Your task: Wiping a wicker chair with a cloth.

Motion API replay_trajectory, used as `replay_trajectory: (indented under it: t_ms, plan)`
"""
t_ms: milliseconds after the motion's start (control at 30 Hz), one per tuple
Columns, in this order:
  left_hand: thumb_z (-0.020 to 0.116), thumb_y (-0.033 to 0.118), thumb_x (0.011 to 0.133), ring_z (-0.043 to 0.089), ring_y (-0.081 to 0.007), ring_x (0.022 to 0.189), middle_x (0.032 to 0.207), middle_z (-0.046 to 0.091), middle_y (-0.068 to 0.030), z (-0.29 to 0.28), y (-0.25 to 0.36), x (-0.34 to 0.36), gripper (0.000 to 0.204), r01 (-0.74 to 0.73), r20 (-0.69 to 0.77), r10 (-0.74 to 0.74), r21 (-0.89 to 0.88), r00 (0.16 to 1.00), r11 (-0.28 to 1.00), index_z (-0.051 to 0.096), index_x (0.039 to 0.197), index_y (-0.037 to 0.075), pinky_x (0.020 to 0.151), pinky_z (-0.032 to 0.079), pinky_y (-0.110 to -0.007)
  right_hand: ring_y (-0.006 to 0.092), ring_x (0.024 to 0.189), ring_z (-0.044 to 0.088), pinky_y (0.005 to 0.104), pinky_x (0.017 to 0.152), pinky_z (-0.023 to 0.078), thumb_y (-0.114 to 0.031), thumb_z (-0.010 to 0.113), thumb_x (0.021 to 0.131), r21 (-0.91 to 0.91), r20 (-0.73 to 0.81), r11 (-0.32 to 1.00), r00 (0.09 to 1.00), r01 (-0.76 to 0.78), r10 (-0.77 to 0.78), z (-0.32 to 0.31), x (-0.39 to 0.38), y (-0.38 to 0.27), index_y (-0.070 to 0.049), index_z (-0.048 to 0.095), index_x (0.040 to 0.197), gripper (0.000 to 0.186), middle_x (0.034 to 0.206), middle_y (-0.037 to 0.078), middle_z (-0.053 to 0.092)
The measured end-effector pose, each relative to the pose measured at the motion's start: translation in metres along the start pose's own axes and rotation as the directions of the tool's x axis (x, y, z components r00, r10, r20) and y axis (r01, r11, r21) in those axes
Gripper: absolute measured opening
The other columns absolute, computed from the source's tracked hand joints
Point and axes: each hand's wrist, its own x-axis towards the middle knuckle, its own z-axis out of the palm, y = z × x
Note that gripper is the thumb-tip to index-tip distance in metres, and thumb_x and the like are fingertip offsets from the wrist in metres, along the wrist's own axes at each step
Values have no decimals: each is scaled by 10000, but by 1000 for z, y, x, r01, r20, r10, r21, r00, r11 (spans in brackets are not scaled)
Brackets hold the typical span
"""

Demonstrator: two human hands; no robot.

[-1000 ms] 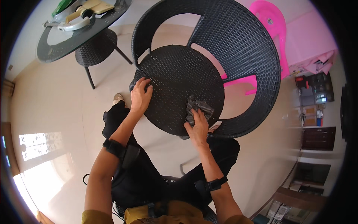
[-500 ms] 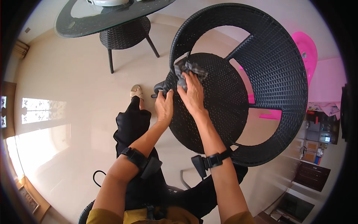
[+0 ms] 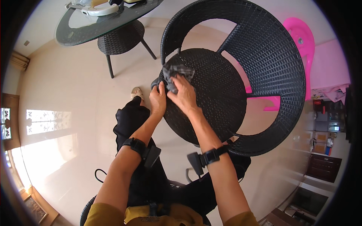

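A black woven wicker chair (image 3: 211,94) with a round seat and a curved back is in front of me. My right hand (image 3: 184,96) presses a crumpled grey patterned cloth (image 3: 180,72) onto the left part of the seat, fingers bent over it. My left hand (image 3: 158,101) grips the seat's left edge, thumb on top; the fingertips are partly hidden. A dark rounded part of the chair shows just beyond that hand.
A glass-topped wicker table (image 3: 109,28) stands far left, with a white curved object (image 3: 100,10) on it. Behind the chair is a pink plastic chair (image 3: 301,41). My sandalled foot (image 3: 137,92) is on the tiled floor (image 3: 79,90). Dark cabinets (image 3: 323,167) line the right.
My right hand and the cloth have shifted left across the seat, closer to my left hand. The whole view has also moved slightly, with the chair now further left and higher.
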Motion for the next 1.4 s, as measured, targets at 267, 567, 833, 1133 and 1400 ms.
replay_trajectory:
  t_ms: [267,567,833,1133,1400]
  plan:
    - [457,621,872,599,-288,1001,1098,628,-135,3,-5,8,727,472,287,-381,-404,879,783,567,1229,-4,901,441,-337,330,1313,384,461,978,367,-145,717,671,-39,250,993,961,-113,119,-80,-180,-16,-122,535,1262,619,1404,144,432]
    - [486,680,820,543,-313,1109,1215,574,-149,-4,17,1,797,730,513,-524,-537,680,422,493,1292,38,978,407,-442,354,1312,376,460,998,350,-96,694,696,-101,256,981,948,-167,188,-79,-173,-30,-80,545,1247,571,1389,188,433]
    - [444,670,850,513,-264,1162,1272,556,-87,-4,-5,10,682,790,681,-400,-542,613,286,543,1252,128,1022,368,-403,350,1240,426,467,963,375,-130,678,740,-7,132,998,989,68,-66,-3,-26,-31,-27,511,1219,517,1329,195,459]
    - [362,747,834,409,-285,1274,1388,434,-156,1,2,14,880,724,494,-529,-474,690,501,419,1375,56,1034,335,-395,359,1242,416,458,1001,373,-199,670,788,-78,64,997,998,-1,6,12,31,-32,-25,497,1223,500,1320,201,440]
    - [432,512,917,463,-321,1171,1319,455,-195,1,3,11,650,360,136,-336,-231,932,904,445,1290,-20,980,359,-402,347,1273,412,447,974,384,-148,713,726,-45,163,998,985,-46,52,-37,-80,-30,-71,518,1224,541,1356,163,448]
